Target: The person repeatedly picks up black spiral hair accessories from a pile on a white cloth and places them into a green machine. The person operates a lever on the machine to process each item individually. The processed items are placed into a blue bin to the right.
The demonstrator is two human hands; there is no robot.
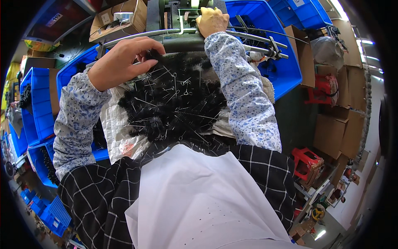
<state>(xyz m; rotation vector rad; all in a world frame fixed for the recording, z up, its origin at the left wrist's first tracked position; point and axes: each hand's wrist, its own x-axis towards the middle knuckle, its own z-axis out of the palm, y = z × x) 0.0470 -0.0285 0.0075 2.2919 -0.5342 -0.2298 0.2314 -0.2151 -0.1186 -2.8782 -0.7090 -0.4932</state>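
A heap of small black twisted-wire brushes (174,99), many with looped wire ends, lies on a pale sack cloth (114,120) over my lap. At the heap's far left edge my left hand (124,60) is bent, with the black bristles of one brush (154,54) between thumb and curled fingers. My right hand (212,21) is closed at the front of a dark metal machine (174,43), beside a pale bent rod (181,23). What its fingers grip is hidden beneath the hand.
Metal rails (141,34) run across the machine's front. A blue bin (286,76) stands at the right, and other blue bins (39,108) at the left. Behind my left hand sits a cardboard box (101,27) with a white device. Red stools (306,164) and cartons (331,133) are farther right.
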